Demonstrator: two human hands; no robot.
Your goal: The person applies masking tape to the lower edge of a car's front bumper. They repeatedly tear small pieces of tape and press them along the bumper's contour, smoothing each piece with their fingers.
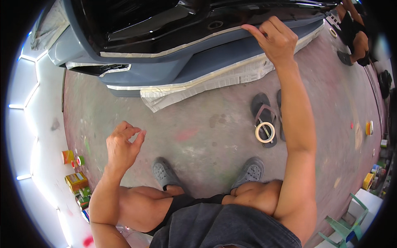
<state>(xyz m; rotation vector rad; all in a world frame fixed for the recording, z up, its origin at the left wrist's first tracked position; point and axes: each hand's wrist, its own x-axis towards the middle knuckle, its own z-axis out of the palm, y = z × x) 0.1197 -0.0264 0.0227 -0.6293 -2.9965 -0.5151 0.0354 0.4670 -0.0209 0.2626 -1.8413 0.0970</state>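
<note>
Cream narrow tape strip (128, 55) lines the blue-grey car bumper's (161, 68) upper edge, presumably masking; bare right hand (276, 39) thumb-out at strip's end, left hand (124, 144) curled short of bumper, I can't tell either grip.

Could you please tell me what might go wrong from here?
The right hand, thumb by the cream masking-tape strip, might lift its edge. The printed newspaper sheet hanging below the grey-blue bumper could tear if brushed. The cream, ring-shaped tape roll lying on a dark flip-flop might be kicked.
</note>
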